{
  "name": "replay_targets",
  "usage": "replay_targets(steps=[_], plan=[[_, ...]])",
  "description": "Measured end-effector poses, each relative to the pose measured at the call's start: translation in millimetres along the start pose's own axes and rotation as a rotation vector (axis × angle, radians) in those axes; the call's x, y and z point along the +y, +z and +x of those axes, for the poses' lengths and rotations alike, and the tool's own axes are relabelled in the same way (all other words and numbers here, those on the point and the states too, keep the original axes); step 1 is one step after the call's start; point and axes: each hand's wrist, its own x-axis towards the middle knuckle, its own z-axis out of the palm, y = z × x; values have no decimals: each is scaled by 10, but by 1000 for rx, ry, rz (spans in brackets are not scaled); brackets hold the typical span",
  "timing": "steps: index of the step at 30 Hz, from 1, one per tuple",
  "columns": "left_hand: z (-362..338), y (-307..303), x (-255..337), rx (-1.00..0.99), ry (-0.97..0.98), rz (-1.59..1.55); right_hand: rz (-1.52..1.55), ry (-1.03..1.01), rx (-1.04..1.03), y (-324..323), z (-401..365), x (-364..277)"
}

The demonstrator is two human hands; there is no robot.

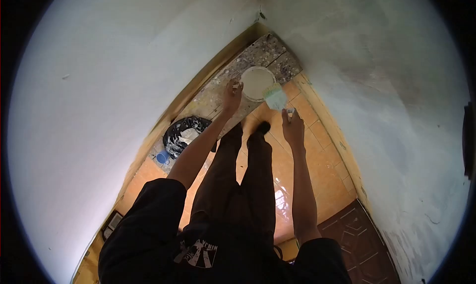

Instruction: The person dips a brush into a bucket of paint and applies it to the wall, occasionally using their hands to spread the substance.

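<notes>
My right hand (293, 127) is closed around the handle of a wide flat paintbrush (275, 97). Its pale green head has a yellowish end and overlaps the right rim of a round bucket. Whitish liquid fills the bucket (258, 82), which sits over the paint-spattered boards. At the bucket's left side is my left hand (232, 94), fingers curled together. A small pale spot shows at those fingertips, but what they grip is not clear.
A black tub (172, 138) smeared with white stands beside my left forearm, near a blue cup (162, 157). Spattered boards (248, 56) reach into the corner. Pale walls (114, 76) rise on both sides. Orange tiles (317, 160) and a brown patterned mat (359, 239) cover the floor.
</notes>
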Motion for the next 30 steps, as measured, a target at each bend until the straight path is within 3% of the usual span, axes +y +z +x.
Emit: replay_targets(steps=[2,3,4,17,21,24,27,30], plan=[[-112,161,-39,2,-44,-75,-67,-81,57,-123,-26,37],[321,-175,-294,48,-16,-2,-48,-109,4,319,357,-246],[260,-103,-320,57,-27,-8,-115,-100,-39,240,370,-337],[231,29,-244,12,-46,-144,-522,-199,-260,709,1224,-501],[260,49,-350,28,45,-170,-597,-174,-311,761,1305,-634],[247,29,-284,30,-15,-141,-726,-321,-377,717,1317,-755],[291,42,-353,40,-30,-151,-637,-143,-359,978,1525,-706],[303,-10,-289,23,-89,-180,-676,-133,-386,1066,1599,-734]])
